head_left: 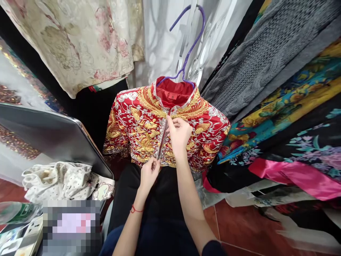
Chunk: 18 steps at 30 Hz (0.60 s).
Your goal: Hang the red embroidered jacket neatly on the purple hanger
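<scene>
A red jacket with gold and silver embroidery hangs on a purple hanger, its lower part over my lap. A red size label marked S shows inside the stand collar. The front edges meet along a zipper. My right hand pinches at the top of the zipper, just below the collar; its fingers hide what exactly they grip. Down at the hem, my left hand is closed on the bottom of the jacket's front edge. A red string circles my left wrist.
Patterned garments and a grey knit hang on the right. A floral cream garment hangs at upper left. To the left stand a dark laptop-like panel, a spotted white cloth and a plastic bottle.
</scene>
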Each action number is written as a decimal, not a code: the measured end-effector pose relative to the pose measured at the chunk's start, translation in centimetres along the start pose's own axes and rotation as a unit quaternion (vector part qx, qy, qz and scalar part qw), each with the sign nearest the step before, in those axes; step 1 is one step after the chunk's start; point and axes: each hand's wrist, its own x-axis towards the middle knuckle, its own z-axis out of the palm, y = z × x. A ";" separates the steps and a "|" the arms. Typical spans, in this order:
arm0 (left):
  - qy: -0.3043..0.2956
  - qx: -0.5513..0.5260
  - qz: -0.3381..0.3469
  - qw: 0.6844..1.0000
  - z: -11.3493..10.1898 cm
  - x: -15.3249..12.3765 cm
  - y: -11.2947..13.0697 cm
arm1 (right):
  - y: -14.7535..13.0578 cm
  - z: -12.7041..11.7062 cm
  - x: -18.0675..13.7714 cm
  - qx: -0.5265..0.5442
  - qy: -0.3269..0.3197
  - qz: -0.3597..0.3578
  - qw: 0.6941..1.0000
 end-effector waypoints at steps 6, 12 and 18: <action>-0.027 0.001 -0.011 1.000 0.1 0.0 -0.6 | 0.1 -1.6 0.5 0.029 -0.067 -0.018 0.997; -0.048 0.004 -0.017 0.999 0.1 0.0 -0.2 | 0.7 -0.8 1.2 -0.035 -0.026 -0.031 0.999; -0.046 0.002 -0.013 0.999 -0.2 -0.6 -0.2 | 0.1 0.3 2.8 -0.155 -0.005 -0.043 0.987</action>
